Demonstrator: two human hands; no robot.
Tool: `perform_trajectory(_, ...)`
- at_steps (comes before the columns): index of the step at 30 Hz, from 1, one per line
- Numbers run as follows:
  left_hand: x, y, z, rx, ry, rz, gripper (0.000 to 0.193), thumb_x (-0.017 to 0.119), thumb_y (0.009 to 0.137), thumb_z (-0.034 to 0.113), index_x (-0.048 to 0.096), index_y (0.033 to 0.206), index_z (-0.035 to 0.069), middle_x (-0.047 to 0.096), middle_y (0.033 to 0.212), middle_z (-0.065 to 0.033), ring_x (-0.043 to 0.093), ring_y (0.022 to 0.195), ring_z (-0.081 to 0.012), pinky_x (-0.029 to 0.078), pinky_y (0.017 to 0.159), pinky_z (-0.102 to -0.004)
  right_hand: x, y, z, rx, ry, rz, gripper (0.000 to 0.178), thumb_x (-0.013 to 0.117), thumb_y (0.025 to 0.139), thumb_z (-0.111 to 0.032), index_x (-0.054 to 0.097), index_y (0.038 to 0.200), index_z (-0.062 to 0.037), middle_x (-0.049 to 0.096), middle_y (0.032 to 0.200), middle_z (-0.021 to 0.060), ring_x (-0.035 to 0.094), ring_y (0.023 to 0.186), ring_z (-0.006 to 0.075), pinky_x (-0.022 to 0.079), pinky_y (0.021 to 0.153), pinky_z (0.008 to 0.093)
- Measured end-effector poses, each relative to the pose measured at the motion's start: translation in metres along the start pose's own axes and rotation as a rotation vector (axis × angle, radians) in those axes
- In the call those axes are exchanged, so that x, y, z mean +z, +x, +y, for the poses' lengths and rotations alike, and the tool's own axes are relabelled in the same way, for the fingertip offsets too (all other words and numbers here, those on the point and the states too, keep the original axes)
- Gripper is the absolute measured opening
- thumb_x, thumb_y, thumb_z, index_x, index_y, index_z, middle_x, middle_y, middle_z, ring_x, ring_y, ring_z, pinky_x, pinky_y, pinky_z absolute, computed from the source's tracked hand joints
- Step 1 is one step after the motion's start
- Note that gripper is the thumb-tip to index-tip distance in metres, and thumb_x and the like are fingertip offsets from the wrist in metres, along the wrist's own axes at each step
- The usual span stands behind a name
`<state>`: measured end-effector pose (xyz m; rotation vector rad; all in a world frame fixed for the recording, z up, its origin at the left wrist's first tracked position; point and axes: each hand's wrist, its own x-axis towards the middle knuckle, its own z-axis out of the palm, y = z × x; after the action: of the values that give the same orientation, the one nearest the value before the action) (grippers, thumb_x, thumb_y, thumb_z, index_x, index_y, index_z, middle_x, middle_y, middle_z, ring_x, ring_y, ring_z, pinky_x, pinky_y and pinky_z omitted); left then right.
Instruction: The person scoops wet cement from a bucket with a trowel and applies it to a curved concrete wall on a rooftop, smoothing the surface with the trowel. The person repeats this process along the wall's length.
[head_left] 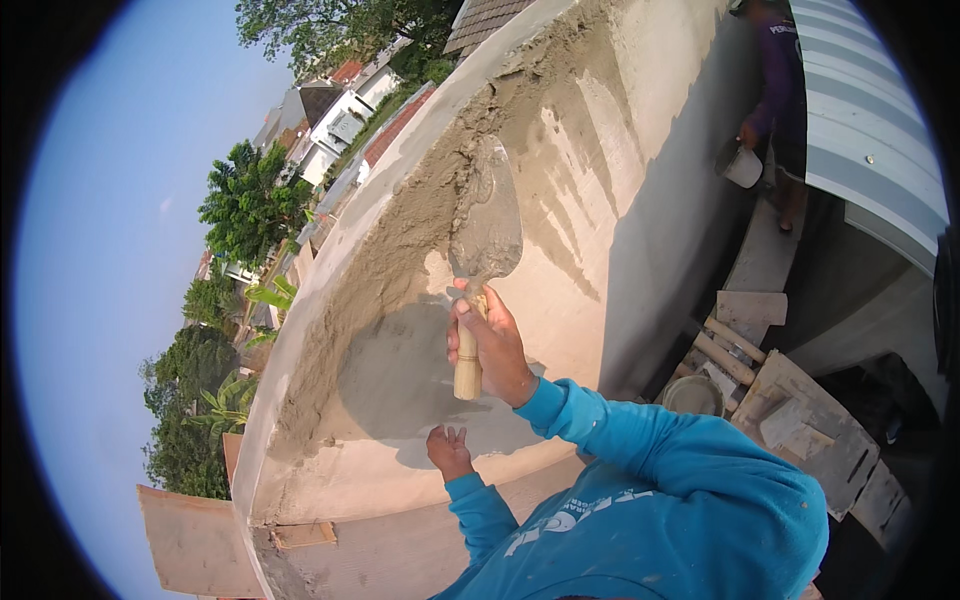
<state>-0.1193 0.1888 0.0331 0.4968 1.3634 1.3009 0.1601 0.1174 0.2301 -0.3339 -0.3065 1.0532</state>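
My right hand [492, 345] is wrapped round the light wooden handle of a trowel [492, 235]. The trowel's blade, smeared with grey mortar, points up along the wall and lies against or just over a band of rough wet mortar [395, 235] under the wall's top edge. Lower down, my left hand [450, 452] is held near the wall face, its fingers loosely bent and apart, with nothing seen in it. Both sleeves are blue. Smoother pale plaster [575, 240] with damp streaks covers the wall beside the blade.
At the upper right a person [780, 90] in dark clothes holds a pale bucket [740, 165]. Planks [800, 430] and a round mortar-stained container [694, 396] sit below, beside a corrugated metal sheet [870, 90]. Beyond the wall's top edge are trees [255, 195] and roofs.
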Motion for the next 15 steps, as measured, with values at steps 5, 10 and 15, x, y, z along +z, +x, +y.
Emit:
perform_trajectory(5,0.011,0.004,0.035,-0.02,-0.089,-0.165,0.069,0.054,0.088,0.009,0.025,0.147,-0.009,0.014,0.162,-0.0249,0.013,0.152,-0.0442,0.034,0.113,-0.0664,-0.007,-0.001,-0.074,-0.014,0.37,-0.067,0.045,0.049,0.1,-0.021,0.042,0.141,-0.0034,0.054,0.102,0.0055,0.055,0.077,0.0153,0.05,0.06,0.03)
perform_trajectory(10,0.013,-0.007,0.05,-0.037,-0.112,-0.175,0.071,0.055,0.087,0.009,0.023,0.147,-0.008,0.014,0.16,-0.0283,0.013,0.152,-0.0449,0.034,0.114,-0.0654,-0.005,0.038,-0.157,-0.639,-0.005,0.128,0.046,0.052,0.096,-0.011,0.034,0.138,-0.004,0.052,0.099,0.0089,0.057,0.067,0.015,0.054,0.051,0.029)
perform_trajectory(15,0.026,-0.015,0.055,-0.049,-0.143,-0.193,0.068,0.056,0.087,0.009,0.025,0.145,-0.008,0.02,0.155,-0.0278,0.018,0.15,-0.0459,0.035,0.114,-0.065,-0.025,0.109,-0.191,-1.149,-0.235,0.594,0.044,0.053,0.096,-0.01,0.03,0.133,-0.0049,0.05,0.098,0.0108,0.058,0.062,0.0156,0.053,0.048,0.0303)
